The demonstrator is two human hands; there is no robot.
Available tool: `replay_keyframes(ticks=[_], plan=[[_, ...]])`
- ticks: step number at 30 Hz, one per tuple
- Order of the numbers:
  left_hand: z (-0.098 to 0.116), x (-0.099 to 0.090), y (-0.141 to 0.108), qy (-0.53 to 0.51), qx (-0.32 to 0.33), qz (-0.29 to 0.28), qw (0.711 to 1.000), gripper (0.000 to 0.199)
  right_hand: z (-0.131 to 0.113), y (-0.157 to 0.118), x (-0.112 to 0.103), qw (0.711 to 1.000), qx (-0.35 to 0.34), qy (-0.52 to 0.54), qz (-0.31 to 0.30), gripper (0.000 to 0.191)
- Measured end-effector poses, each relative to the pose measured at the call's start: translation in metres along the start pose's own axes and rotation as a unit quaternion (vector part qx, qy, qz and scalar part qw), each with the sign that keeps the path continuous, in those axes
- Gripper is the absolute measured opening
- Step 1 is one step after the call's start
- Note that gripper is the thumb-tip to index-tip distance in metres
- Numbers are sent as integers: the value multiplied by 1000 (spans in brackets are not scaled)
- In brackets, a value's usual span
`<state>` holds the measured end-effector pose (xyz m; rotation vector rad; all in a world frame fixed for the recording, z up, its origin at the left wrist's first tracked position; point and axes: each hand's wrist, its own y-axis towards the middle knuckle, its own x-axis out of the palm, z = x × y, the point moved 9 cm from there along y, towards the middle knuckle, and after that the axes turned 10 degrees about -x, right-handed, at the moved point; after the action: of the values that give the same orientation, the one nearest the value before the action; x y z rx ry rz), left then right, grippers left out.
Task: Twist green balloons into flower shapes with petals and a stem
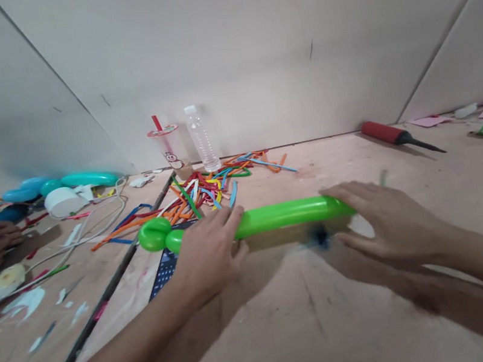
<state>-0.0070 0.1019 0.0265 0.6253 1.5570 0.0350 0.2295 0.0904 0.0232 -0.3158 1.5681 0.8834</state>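
Note:
A long green balloon (281,215) lies level between my hands, just above the table. Twisted bubbles form its left end, beyond my left hand (215,246), whose fingers wrap over the balloon beside them. At the other end, my right hand (380,217) has its fingers laid over the balloon, with the thumb below and apart from the fingers. The balloon's right tip shows faintly behind my right fingers and is blurred. Behind my left hand is a heap of uninflated balloons (207,192) in several colours.
A plastic bottle (203,141) and a cup with a red straw (171,149) stand by the wall. A red balloon pump (383,132) lies at back right. At left are blue balloons (89,179), a white cable (106,224) and another person's hand (1,240). A dark gap (115,280) splits the tables.

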Motion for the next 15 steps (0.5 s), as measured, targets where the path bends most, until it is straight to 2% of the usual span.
replay_keyframes(ticks=[4,8,9,13,15], plan=[[25,-2,-12,21,70,-13,997,48,-12,-3,17,997,28,25,-64,43],[30,9,-15,55,124,-59,989,28,-16,-3,28,991,13,20,-129,15],[31,11,-15,57,137,-63,987,25,-18,-2,29,990,1,14,-141,14],[42,8,-21,49,182,-44,981,17,-23,0,27,989,-9,19,-144,12],[45,4,-22,35,176,-39,983,15,-25,1,23,992,1,23,-125,13]])
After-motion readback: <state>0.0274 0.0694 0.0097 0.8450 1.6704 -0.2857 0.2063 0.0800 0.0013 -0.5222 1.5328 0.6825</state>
